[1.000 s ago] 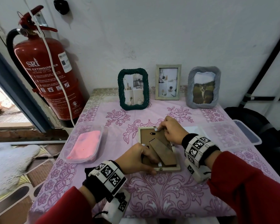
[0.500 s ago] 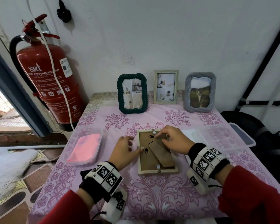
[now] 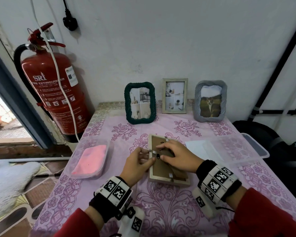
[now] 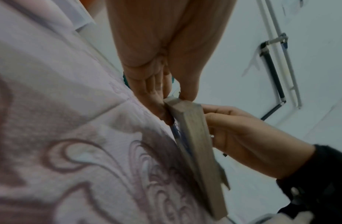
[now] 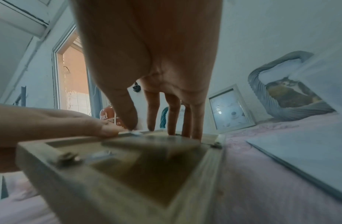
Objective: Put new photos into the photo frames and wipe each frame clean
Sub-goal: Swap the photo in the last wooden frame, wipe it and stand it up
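A pale wooden frame (image 3: 169,179) lies face down on the pink tablecloth, its brown backing board (image 5: 147,163) and folded stand facing up. My left hand (image 3: 138,162) is at the frame's left edge. In the left wrist view its thumb sits on top of the frame (image 4: 193,133) and its fingers lie against the side, pinching the edge by a small metal tab (image 3: 152,151). My right hand (image 3: 177,157) rests on the backing, its straight fingers (image 5: 174,118) pressing down, thumb close to the same tab. The frame's glass side is hidden.
Three frames stand at the wall: a green rope one (image 3: 140,102), a pale wooden one (image 3: 175,95), and a grey one with a cat photo (image 3: 210,100). A clear tub with a pink cloth (image 3: 91,159) sits left; white photo paper (image 3: 195,147) and a clear tub (image 3: 237,149) right. Fire extinguisher (image 3: 55,88) beside the table.
My left hand went from the frame's near edge up to the tab on its left edge. My right hand came off the top tab and settled flat on the backing.
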